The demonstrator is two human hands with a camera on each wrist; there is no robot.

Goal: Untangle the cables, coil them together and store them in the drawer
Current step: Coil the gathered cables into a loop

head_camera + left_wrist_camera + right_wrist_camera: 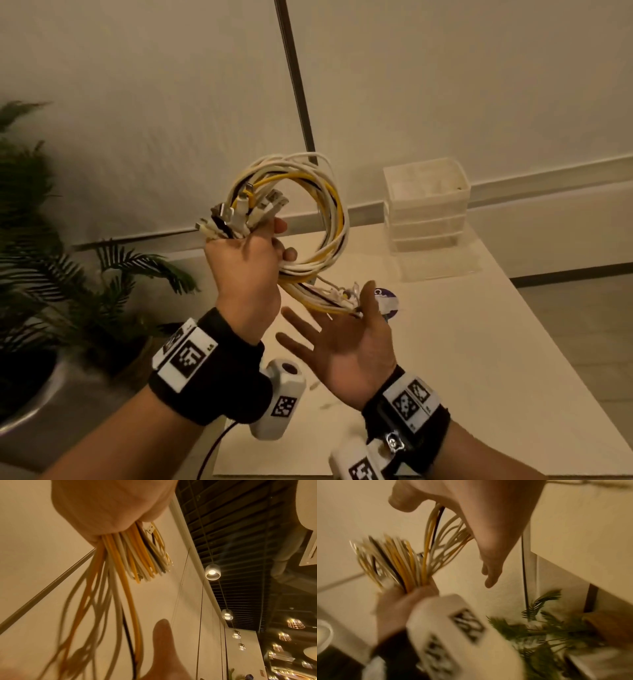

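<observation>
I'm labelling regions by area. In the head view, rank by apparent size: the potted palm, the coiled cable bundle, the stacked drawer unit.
1. Green potted palm, largest, though cropped.
2. White, yellow and black coiled cable bundle and translucent white plastic stacked drawer unit: look alike; the bundle is nearer, so unranked.

Left hand [244,270] fist hides the cables [318,205] where they pass through the grip; plug types at the top too small to tell. Loose cable ends lie across the right hand [346,346], partly covering a round purple item [388,301] on the desk [479,359]; its label unreadable. Right wrist view blurred throughout. Left wrist view: lower cables smeared, left hand cut by top edge. Drawers [426,205]: contents unclear. Plant [51,257] cropped at left.
</observation>
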